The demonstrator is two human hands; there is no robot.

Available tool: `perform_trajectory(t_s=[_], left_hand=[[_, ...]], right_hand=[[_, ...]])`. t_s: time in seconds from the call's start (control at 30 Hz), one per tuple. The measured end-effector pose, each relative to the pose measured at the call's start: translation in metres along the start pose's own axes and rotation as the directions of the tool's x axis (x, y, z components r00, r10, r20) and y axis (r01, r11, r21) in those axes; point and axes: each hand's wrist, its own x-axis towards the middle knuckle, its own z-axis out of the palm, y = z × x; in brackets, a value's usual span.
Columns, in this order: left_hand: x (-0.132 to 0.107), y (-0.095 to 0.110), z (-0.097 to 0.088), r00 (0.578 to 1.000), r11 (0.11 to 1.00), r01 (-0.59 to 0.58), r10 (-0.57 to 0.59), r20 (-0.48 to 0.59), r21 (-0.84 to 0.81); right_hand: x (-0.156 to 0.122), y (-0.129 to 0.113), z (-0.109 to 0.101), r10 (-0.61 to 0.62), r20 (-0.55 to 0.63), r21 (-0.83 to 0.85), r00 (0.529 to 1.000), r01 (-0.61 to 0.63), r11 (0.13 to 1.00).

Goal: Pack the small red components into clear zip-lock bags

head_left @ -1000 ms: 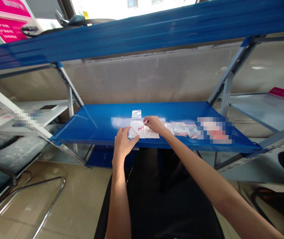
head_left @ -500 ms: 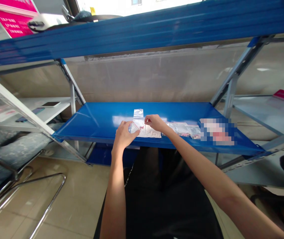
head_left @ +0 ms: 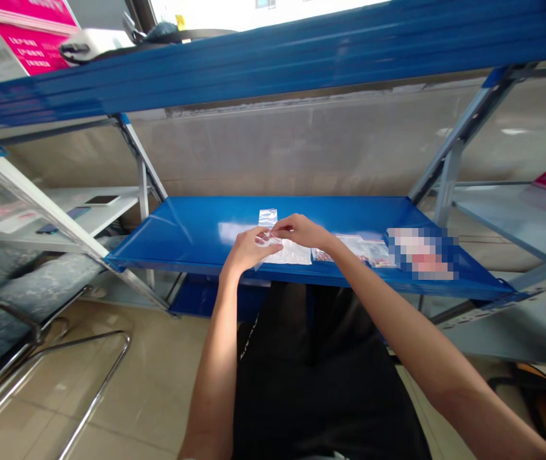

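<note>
Left hand, right hand, closer, pinching plastic bag

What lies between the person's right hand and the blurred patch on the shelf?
Clear plastic bags with red marks lie between the right hand and blurred patch on the blue metal shelf, in the head view.

1 head-worn view, facing forward, downward, near left hand, right hand

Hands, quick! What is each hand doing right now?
Left hand: closed, pinching the clear plastic zip bag.
Right hand: closed, pinching the same bag near its red-lined opening.
</note>
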Motion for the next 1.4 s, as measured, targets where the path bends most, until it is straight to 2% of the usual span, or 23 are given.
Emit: perform_trajectory(t_s=[0.07,0.17,0.27,0.37,0.53,0.9,1.03,1.1,1.2,1.3,1.4], left_hand=[[0.002,-0.002,0.0,1.0,1.0,0.021,-0.021,-0.011,-0.004],[0.005,-0.008,0.001,0.998,0.999,0.054,-0.054,-0.04,-0.006],[0.007,-0.013,0.0,0.994,0.996,0.091,-0.091,-0.064,-0.005],[0.007,-0.015,-0.002,0.992,0.994,0.111,-0.11,-0.069,0.007],[0.006,-0.018,-0.007,0.991,0.993,0.113,-0.111,-0.078,0.022],[0.009,-0.024,-0.009,0.987,0.991,0.134,-0.134,-0.085,-0.011],[0.01,-0.024,-0.008,0.989,0.991,0.135,-0.135,-0.063,0.001],[0.011,-0.023,-0.008,0.989,0.99,0.14,-0.139,-0.045,0.005],[0.013,-0.022,-0.006,0.991,0.991,0.136,-0.136,-0.014,0.003],[0.016,-0.022,-0.003,0.993,0.993,0.113,-0.112,0.02,-0.018],[0.017,-0.02,0.0,0.995,0.995,0.094,-0.093,0.033,-0.029]], right_hand=[[0.001,0.008,-0.002,0.033,-0.068,0.05,0.997,-0.029,0.998],[0.004,0.027,0.004,0.104,-0.162,-0.065,0.981,-0.116,0.991],[0.008,0.045,0.02,0.153,-0.138,-0.252,0.979,-0.184,0.95],[0.01,0.054,0.035,0.162,-0.106,-0.367,0.981,-0.19,0.911],[0.01,0.059,0.041,0.147,-0.069,-0.428,0.987,-0.162,0.889],[0.012,0.063,0.042,0.159,-0.046,-0.312,0.986,-0.165,0.936],[0.008,0.063,0.036,0.146,-0.122,-0.258,0.982,-0.173,0.951],[0.005,0.062,0.03,0.142,-0.19,-0.176,0.971,-0.176,0.968],[0.001,0.054,0.022,0.123,-0.241,0.005,0.963,-0.126,0.992],[-0.001,0.037,0.016,0.077,-0.192,0.114,0.978,-0.056,0.992],[-0.002,0.018,0.014,0.054,-0.135,0.136,0.989,-0.036,0.99]])
